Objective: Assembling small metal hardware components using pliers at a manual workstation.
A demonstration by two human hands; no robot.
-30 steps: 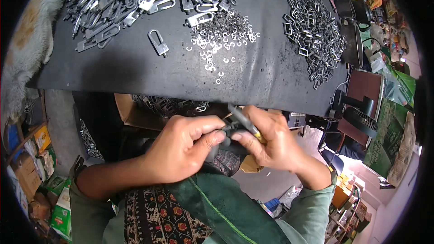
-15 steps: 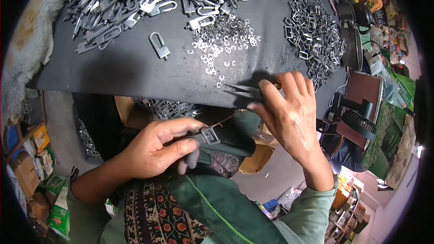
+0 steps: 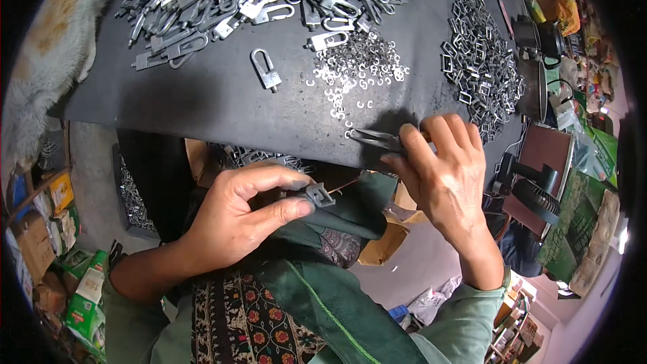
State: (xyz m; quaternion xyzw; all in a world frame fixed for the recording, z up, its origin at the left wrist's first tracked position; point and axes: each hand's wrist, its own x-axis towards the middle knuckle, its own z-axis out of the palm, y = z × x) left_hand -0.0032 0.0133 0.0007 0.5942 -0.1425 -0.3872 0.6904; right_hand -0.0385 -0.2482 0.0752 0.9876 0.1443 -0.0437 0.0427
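A: Since the earlier frames the right hand (image 3: 448, 178) has left the lap and gone up to the near edge of the counter (image 3: 222, 104); the left hand (image 3: 232, 219) has stayed low over the green cloth (image 3: 337, 216) on the lap.

B: What is the right hand holding?

A: A pair of slim pliers (image 3: 377, 139). The fingers are curled shut around the handles, and the dark nose lies flat on the counter, pointing left toward the scatter of small C-shaped clips (image 3: 354, 74). Whether the tips have a clip between them I cannot tell.

B: And the left?

A: Its grip is closed on a small grey metal buckle piece (image 3: 318, 195), pinched between thumb and forefinger, held just below the counter's edge and a little left of the pliers.

B: What lies on the counter?

A: At the far left a heap of long grey shackle parts (image 3: 202, 7). One single shackle part (image 3: 266, 69) lies apart from it, in the open dark surface. To the right of the clips, well apart from the big heap, there is a pile of small rectangular metal frames (image 3: 478, 67). The right hand sits near the lower end of that pile.

B: Anything beside the person?

A: A small black fan (image 3: 532, 195) stands just right of the right wrist, below the counter.
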